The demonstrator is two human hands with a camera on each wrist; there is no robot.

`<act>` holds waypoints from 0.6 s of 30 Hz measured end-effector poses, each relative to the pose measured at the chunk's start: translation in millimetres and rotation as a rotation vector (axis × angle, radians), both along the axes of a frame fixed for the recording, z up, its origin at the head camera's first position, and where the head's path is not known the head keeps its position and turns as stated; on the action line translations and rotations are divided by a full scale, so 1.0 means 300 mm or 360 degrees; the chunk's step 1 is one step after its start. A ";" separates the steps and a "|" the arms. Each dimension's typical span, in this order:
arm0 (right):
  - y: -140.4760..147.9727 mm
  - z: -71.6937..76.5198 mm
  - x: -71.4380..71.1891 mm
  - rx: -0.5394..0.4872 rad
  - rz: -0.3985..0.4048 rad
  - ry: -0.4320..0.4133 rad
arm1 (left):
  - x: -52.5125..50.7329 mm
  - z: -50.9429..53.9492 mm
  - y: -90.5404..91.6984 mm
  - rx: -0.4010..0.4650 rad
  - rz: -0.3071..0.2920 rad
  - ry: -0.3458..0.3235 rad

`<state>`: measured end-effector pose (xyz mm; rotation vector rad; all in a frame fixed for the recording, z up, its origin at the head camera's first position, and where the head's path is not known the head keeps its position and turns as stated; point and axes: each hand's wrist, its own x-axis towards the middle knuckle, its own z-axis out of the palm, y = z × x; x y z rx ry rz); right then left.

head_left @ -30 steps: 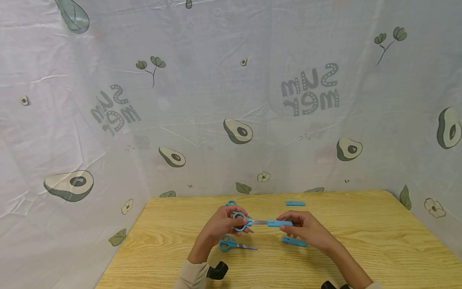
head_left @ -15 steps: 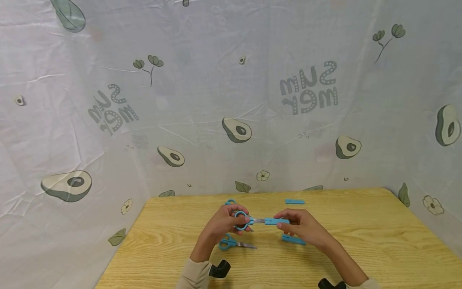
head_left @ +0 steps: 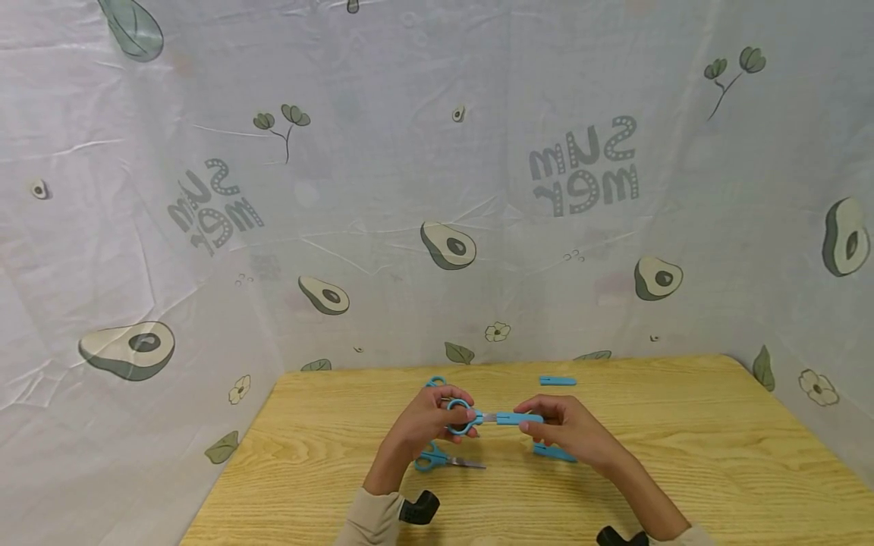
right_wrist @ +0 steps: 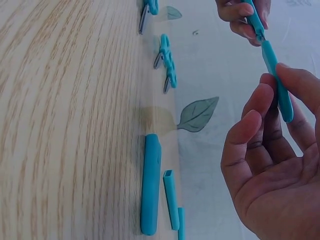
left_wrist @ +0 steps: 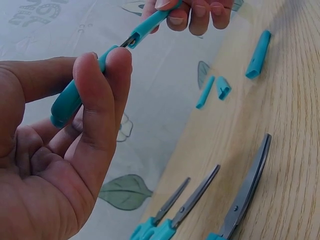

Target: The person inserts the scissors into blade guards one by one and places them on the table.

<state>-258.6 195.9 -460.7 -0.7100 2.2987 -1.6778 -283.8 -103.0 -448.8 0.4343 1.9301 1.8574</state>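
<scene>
My left hand [head_left: 418, 425] pinches blue-handled scissors [head_left: 479, 417] at the handles, thumb on top, above the table. My right hand [head_left: 576, 434] holds a blue blade cover [head_left: 508, 418] between thumb and fingers. The cover sits over the front of the blades; a short bit of bare metal shows between it and the handles. Both wrist views show this same narrow gap between the scissors' handle [left_wrist: 70, 97] and the cover [right_wrist: 270, 60]. On the table below my left hand lie scissors [head_left: 432, 458] with bare blades. Another cover [head_left: 553, 453] lies under my right hand.
Further scissors [head_left: 435, 381] lie behind my left hand, partly hidden. A loose cover [head_left: 558, 381] rests near the back edge of the wooden table [head_left: 683, 440]; the left wrist view shows another cover [left_wrist: 205, 92] beside it. A printed curtain [head_left: 382, 189] hangs behind.
The cover has slid further along the blades, and the bare metal between it and the handles is shorter. My hands have come a little closer together.
</scene>
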 end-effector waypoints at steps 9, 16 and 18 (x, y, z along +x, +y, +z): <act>-0.002 0.000 0.008 -0.0061 0.0023 0.0008 | 0.006 -0.002 0.017 0.0009 0.0026 -0.0001; -0.006 -0.008 0.008 -0.0090 -0.0003 0.0011 | 0.009 -0.008 0.021 0.0010 0.0031 -0.0003; -0.008 -0.012 0.006 -0.0084 -0.0015 0.0016 | 0.009 -0.009 0.021 0.0006 0.0037 -0.0001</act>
